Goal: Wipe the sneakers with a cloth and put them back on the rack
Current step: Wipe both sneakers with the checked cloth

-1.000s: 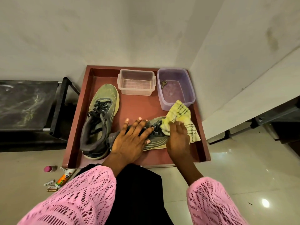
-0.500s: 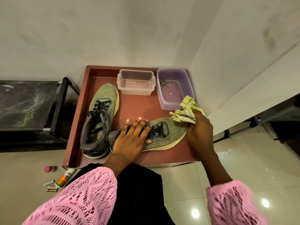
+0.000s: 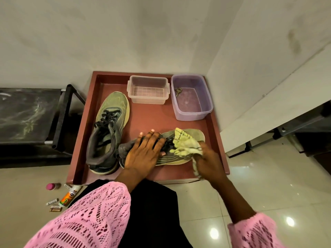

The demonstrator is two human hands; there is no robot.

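Two olive-green sneakers with dark laces lie in a reddish-brown tray (image 3: pixel 84 140). One sneaker (image 3: pixel 107 129) lies lengthwise at the tray's left, toe pointing away. The other sneaker (image 3: pixel 195 134) lies crosswise near the front edge, toe to the right. My left hand (image 3: pixel 145 153) lies flat on that sneaker's laces and collar, fingers spread, holding it down. My right hand (image 3: pixel 208 161) grips a bunched yellow checked cloth (image 3: pixel 184 145) against the sneaker's forefoot. Part of the cloth hangs below that hand.
A clear plastic box (image 3: pixel 147 89) and a purple tub (image 3: pixel 190 97) holding keys (image 3: pixel 178 91) stand at the tray's back. A dark rack (image 3: pixel 59 119) stands to the left. A small pink-capped bottle (image 3: pixel 52 186), a tube (image 3: pixel 69 196) and batteries (image 3: pixel 55 209) lie on the tiled floor.
My right hand swept the cloth from the laces out past the toe, then came back onto the forefoot. My left hand stayed pressed on the sneaker.
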